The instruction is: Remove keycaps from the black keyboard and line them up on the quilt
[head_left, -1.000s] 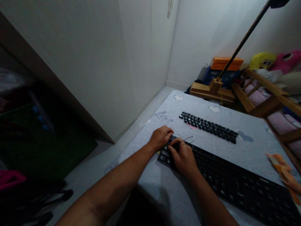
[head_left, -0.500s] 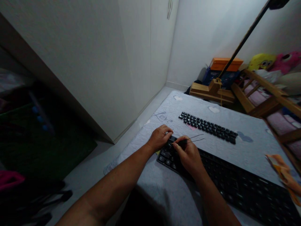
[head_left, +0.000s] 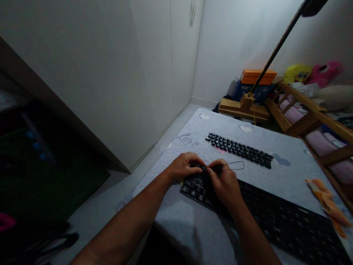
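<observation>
A long black keyboard (head_left: 278,213) lies diagonally on the patterned bedspread, its left end under my hands. My right hand (head_left: 227,184) is closed on a wire keycap puller (head_left: 235,165), with the wire loop sticking out to the right. Above the keyboard's upper left corner, my left hand (head_left: 183,167) pinches a small black piece that looks like a keycap, largely hidden by fingers. Both hands' fingertips meet there. Beyond the keyboard, loose black keycaps (head_left: 239,149) lie in rows on the bedspread (head_left: 176,217).
An orange cloth (head_left: 327,198) lies beside the keyboard's right end. Close on the left stands a tall pale cabinet (head_left: 143,81). At the back are a wooden stand (head_left: 244,106) with a dark pole, an orange box (head_left: 257,76), a wooden rail and plush toys.
My left hand's fingers have come up from the keyboard's corner to meet my right fingertips at a small black piece. The puller's wire end has turned, now showing as a closed loop.
</observation>
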Available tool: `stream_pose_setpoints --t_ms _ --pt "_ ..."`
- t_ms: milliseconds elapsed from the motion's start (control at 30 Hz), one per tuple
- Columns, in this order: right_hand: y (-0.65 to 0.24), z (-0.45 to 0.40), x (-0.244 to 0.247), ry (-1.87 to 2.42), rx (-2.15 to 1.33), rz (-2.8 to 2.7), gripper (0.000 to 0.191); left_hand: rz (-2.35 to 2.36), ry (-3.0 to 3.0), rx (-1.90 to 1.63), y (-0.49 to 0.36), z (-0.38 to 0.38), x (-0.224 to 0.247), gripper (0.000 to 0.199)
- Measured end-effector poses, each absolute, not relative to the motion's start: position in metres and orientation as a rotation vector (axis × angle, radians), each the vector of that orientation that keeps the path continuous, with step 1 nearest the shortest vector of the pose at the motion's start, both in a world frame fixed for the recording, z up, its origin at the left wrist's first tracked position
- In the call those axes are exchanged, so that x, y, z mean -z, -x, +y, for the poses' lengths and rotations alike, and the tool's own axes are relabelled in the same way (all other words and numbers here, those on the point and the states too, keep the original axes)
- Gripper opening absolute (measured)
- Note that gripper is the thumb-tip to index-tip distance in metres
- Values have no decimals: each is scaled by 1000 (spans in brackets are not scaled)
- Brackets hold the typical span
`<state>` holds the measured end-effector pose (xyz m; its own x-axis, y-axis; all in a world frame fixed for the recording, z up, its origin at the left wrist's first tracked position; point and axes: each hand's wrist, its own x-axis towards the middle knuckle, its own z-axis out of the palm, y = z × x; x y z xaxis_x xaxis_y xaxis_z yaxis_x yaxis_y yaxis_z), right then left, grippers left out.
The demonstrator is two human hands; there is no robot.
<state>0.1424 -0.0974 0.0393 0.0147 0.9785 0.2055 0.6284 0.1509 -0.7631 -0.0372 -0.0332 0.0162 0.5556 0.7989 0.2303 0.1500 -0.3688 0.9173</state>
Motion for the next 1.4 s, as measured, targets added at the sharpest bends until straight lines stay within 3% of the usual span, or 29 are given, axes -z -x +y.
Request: stream_pose_setpoints --t_ms 333,800,1000,1400 --pt "-147 -100 -44 1585 -583 -1704 8 880 -1859 -836 30 -36 -12 21" --pt "-173 -103 -57 1657 -549 -1569 15 900 -2076 -845 14 -37 -41 15" --pt "-188 -111 -57 1719 -339 -1514 10 994 -2042 -821 9 -33 -53 16" --pt "-210 -121 -30 1547 12 -1690 6 1342 -1981 -842 -7 49 -10 19"
